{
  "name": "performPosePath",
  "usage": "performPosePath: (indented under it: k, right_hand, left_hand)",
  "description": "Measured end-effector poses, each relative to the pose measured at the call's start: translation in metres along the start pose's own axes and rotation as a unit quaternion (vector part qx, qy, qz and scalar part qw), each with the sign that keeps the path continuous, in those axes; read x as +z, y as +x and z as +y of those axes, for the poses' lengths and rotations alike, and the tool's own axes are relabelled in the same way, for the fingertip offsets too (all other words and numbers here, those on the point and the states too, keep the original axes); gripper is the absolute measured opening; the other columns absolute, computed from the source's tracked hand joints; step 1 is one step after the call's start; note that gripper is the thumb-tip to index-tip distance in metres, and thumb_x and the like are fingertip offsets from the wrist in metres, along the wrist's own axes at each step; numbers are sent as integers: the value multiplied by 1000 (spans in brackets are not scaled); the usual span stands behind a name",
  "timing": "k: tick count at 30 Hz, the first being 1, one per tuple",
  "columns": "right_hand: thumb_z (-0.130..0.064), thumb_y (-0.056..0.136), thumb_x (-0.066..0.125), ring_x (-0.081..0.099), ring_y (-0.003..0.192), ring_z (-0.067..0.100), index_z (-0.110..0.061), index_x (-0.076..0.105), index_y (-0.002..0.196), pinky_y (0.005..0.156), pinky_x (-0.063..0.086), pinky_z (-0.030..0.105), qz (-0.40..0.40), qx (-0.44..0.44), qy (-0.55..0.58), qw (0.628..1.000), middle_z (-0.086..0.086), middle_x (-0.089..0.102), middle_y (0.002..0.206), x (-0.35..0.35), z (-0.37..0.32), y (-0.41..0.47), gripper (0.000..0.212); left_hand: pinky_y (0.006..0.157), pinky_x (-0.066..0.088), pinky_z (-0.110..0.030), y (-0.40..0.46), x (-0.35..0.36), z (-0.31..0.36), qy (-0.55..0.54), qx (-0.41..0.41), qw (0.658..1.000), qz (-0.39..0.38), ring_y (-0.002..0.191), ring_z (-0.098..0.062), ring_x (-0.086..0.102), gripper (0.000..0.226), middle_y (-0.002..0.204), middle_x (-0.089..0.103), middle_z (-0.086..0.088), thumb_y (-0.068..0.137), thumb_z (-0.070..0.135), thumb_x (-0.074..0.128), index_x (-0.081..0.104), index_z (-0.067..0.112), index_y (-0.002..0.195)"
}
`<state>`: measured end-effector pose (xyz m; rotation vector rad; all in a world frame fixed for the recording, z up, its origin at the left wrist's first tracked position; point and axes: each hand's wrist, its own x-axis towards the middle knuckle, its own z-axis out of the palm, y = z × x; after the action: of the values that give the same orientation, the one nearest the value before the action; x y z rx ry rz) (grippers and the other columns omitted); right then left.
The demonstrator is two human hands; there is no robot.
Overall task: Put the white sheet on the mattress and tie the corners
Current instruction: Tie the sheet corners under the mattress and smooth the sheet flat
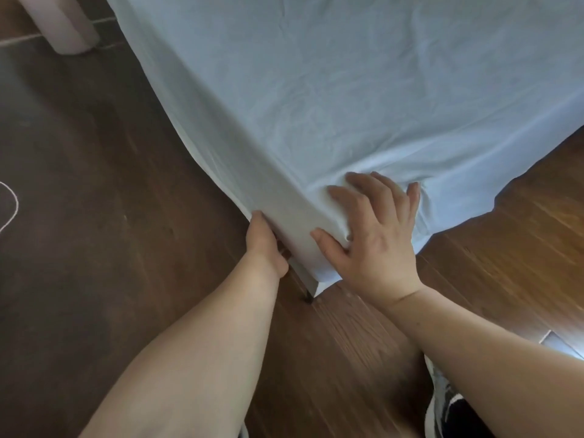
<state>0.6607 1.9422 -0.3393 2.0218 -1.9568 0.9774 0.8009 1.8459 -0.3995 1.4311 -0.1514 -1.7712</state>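
Taking the near corner of the mattress as the landmark: far to its left, one thin pale cord (12, 203) loops on the dark wooden floor (94, 184). Up and to the left of the corner, one pale cylinder-like object (63, 23) stands on the floor beside the bed's left edge; what it is cannot be told.

One white sheet (331, 90) lies spread over the mattress, wrinkled on top and hanging down both sides that meet at the corner. The mattress itself is covered and not seen.

Two bare hands work at that corner. The left hand (264, 245) is at the corner's left side, its fingers tucked in under the hanging edge of the sheet; they are hidden there, so whether they grip the cloth cannot be told. Below it, one dark bed leg (307, 298) meets the floor.

The right hand (373, 222) rests on top of the corner, fingers spread and fairly straight, pressing the sheet flat, thumb lying down the corner's fold.

At the lower right, below the corner, part of one black-and-white shoe (442, 403) shows.
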Motion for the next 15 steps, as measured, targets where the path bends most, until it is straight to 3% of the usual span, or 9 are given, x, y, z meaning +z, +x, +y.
performPosePath:
  k: [7, 15]
  right_hand:
    - [-46, 88, 75, 43, 137, 37, -16, 69, 124, 118, 9, 69, 24, -16, 35, 999, 9, 56, 139, -1, 2, 3, 47]
    - [-46, 88, 76, 46, 134, 39, -13, 72, 117, 111, 17, 73, 28, -34, 27, 999, 11, 59, 136, -5, 4, 9, 44]
  left_hand:
    - [102, 52, -47, 31, 13, 23, -32, 10, 999, -8, 109, -31, 68, 44, 116, 76, -6, 101, 51, 44, 73, 24, 121]
    - [105, 51, -51, 60, 21, 49, -29, 6, 998, -46, 111, -35, 70, 58, 116, 77, -4, 84, 72, 56, 78, 29, 116]
